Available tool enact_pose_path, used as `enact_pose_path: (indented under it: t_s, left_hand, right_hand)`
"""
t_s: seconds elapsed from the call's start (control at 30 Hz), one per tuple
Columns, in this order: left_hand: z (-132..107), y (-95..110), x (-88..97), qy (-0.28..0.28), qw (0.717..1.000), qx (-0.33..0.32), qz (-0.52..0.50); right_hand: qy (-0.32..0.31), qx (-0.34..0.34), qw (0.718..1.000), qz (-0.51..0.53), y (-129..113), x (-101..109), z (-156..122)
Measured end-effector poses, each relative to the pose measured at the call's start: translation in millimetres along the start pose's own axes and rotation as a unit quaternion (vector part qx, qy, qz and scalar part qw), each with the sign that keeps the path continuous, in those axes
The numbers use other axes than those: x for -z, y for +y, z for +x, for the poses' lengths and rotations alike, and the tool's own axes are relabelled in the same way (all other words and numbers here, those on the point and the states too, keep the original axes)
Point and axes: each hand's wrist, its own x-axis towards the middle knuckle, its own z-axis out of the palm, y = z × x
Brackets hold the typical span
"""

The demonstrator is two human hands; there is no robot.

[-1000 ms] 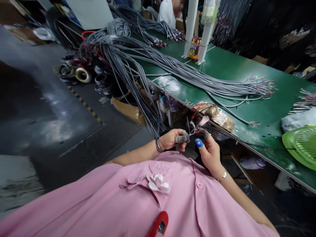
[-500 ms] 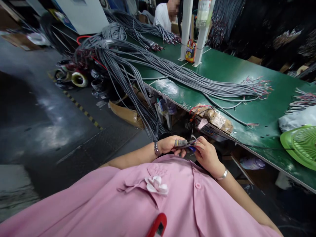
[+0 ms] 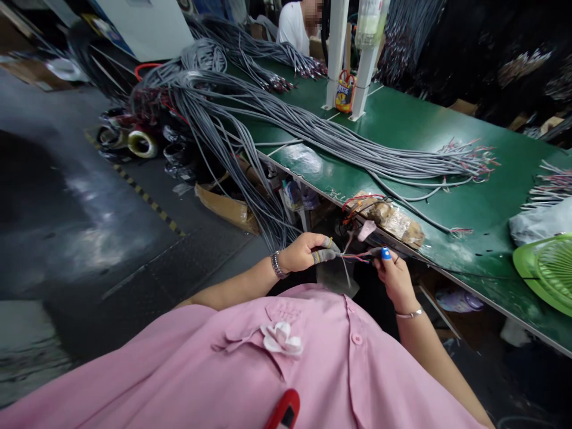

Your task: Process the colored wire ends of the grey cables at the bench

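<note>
In front of my waist, my left hand (image 3: 306, 252) pinches a thin grey cable between thumb and forefinger, both wearing grey finger covers. Thin coloured wires (image 3: 356, 257) stretch from there to my right hand (image 3: 395, 279), whose thumb has a blue cover on its tip. That hand is closed on the far end of the wires, where a dark greyish part shows beside the thumb. A pale thin strand (image 3: 347, 274) hangs down near the left fingertips. Just behind the hands, a taped cardboard block (image 3: 397, 221) rests on the table edge.
A long bundle of grey cables (image 3: 313, 128) lies across the green table (image 3: 411, 125), with part drooping over its edge. A green basket (image 3: 547, 271) and a plastic bag (image 3: 540, 217) stand at the right. White posts (image 3: 335, 56) rise from the table; a person (image 3: 294, 30) is behind.
My hands have moved apart, the right one outward to the right, the left slightly left and up. The coloured wires now show stretched between them.
</note>
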Motion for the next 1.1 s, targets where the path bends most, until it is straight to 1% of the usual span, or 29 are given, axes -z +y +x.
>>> enact_pose_path:
  t_s: [0.07, 0.13, 0.2, 0.3, 0.37, 0.43, 0.53, 0.7, 0.87, 1.1]
  left_hand:
    - [5.5, -4.4, -2.3, 0.043, 0.997, -0.025, 0.055]
    - [11.4, -9.1, -6.2, 0.064, 0.995, -0.029, 0.072]
    - [18.2, -12.6, -10.2, 0.065, 0.995, -0.027, 0.067]
    - [29.3, -16.1, -14.3, 0.053, 0.997, -0.016, 0.049]
    - [35.8, -18.4, -15.5, 0.04, 0.999, -0.003, 0.035]
    - [40.5, -21.3, -15.7, 0.031, 0.999, 0.012, 0.023]
    - [43.9, -25.8, -15.3, 0.031, 0.999, 0.025, 0.01]
    - [45.0, -29.8, -14.7, 0.034, 0.999, 0.026, 0.012]
    - [44.2, -27.8, -12.5, 0.042, 0.999, 0.005, 0.016]
    - [45.7, -27.4, -6.2, 0.051, 0.997, -0.036, 0.037]
  right_hand:
    - [-0.005, -0.027, 0.999, 0.022, 5.1, -8.1, 6.2]
    - [-0.017, -0.038, 0.998, 0.043, 3.7, -16.7, 15.0]
    - [-0.026, -0.055, 0.996, 0.07, -1.8, -24.4, 25.2]
    - [-0.044, -0.077, 0.989, 0.117, -11.0, -34.1, 38.1]
    - [-0.052, -0.072, 0.987, 0.136, -14.6, -39.4, 43.2]
    - [-0.041, -0.057, 0.987, 0.144, -15.7, -43.0, 45.7]
    - [-0.012, -0.049, 0.988, 0.147, -15.2, -45.3, 46.5]
    - [0.0, -0.049, 0.986, 0.161, -18.0, -47.3, 46.2]
    - [0.004, -0.045, 0.986, 0.16, -19.2, -48.5, 47.3]
    - [-0.016, -0.071, 0.981, 0.177, -25.8, -50.9, 46.9]
